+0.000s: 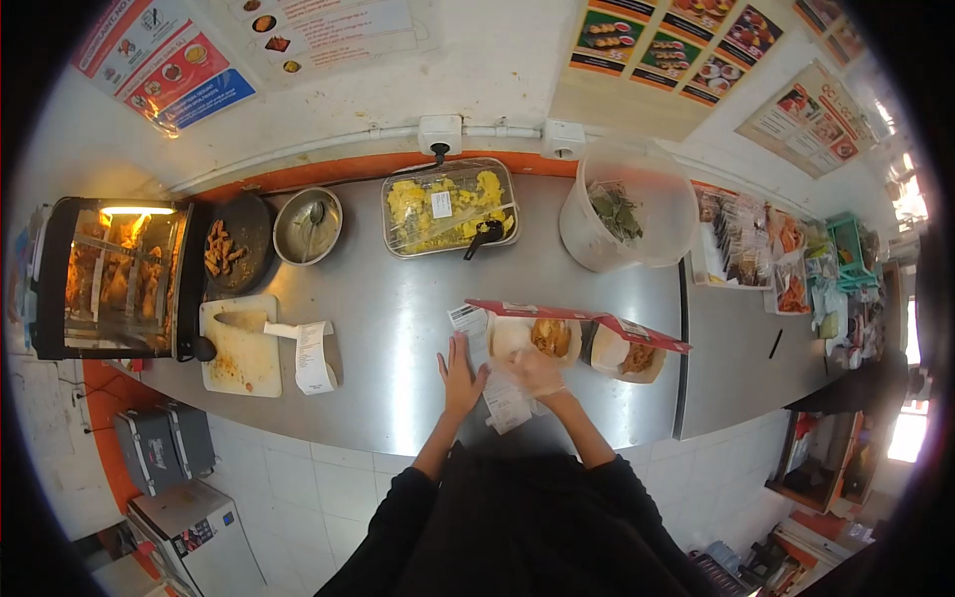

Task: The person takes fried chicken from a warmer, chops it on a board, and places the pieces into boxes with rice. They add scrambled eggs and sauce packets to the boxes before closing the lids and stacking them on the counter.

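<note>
Food boxes (507, 335) sat side by side on the steel counter (378, 363), right in front of the person, likely so both were in easy reach. Glass-fronted cabinet (52, 269) stood at the far left end, lamp lit, probably to keep its contents warm. Big clear tub (587, 239) with dried-looking leaves was parked by the wall, behind the boxes; its high wall probably kept them contained. Wide tray (448, 252) of yellow food was also back there, wrap over part of it, presumably as cover, with a black utensil (484, 239) at its near right corner. Cutting board (239, 378) lay flat on the left, knife (239, 318) across its far part. Both boxes had red lids (642, 332) tilted up on the far side, which left the browned food exposed from the near side. Printed slip (505, 403) lay between the hands, partly hidden. Left hand (461, 386) was palm down beside it, fingers open and spread, seemingly steadying it or just bracing. Right hand (538, 374) was at the left box's near edge, motion-blurred; couldn't tell whether its fingers were open, closed or gripping anything.
</note>
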`<state>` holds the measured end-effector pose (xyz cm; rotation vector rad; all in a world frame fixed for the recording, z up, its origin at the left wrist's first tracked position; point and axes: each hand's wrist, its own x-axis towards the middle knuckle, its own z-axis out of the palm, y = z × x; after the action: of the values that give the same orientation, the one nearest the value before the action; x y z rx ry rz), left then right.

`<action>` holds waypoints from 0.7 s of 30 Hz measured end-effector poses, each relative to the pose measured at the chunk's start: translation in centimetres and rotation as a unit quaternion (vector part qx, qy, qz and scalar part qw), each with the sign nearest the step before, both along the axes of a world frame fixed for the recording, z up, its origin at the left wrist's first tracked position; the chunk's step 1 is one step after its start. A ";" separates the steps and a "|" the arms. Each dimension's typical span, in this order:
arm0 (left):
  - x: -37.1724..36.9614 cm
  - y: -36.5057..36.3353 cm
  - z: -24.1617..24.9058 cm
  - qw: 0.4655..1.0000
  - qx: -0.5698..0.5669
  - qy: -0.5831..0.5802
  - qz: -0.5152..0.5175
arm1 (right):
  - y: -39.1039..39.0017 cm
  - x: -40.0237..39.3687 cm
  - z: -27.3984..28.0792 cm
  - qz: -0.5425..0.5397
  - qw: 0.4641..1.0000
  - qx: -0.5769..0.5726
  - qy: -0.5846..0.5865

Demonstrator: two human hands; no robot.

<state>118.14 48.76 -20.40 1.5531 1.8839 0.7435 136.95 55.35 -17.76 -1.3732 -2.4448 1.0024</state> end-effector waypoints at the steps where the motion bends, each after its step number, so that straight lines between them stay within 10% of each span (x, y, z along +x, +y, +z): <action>1: -1.1 -0.5 -0.8 0.999 0.017 -0.048 0.001 | 1.3 -0.2 3.0 0.038 0.999 -0.005 0.019; 3: -2.9 -0.5 0.6 0.995 0.048 -0.092 0.009 | 4.4 -1.6 14.1 0.028 0.996 -0.030 0.079; 8: -7.9 3.2 1.8 0.985 0.122 0.004 0.119 | 14.8 -5.6 18.1 -0.115 0.972 -0.134 0.152; 14: -12.1 14.9 -1.1 0.905 0.104 -0.253 0.325 | 22.7 -12.5 2.7 0.012 0.959 0.230 -0.164; 21: -15.9 20.7 -1.2 0.925 0.030 -0.272 0.263 | 23.9 -15.9 3.6 -0.190 0.974 0.057 -0.107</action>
<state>102.22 69.46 -21.59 0.7329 1.8455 1.3193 121.03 79.29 -14.15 -1.8969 -2.2028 0.6444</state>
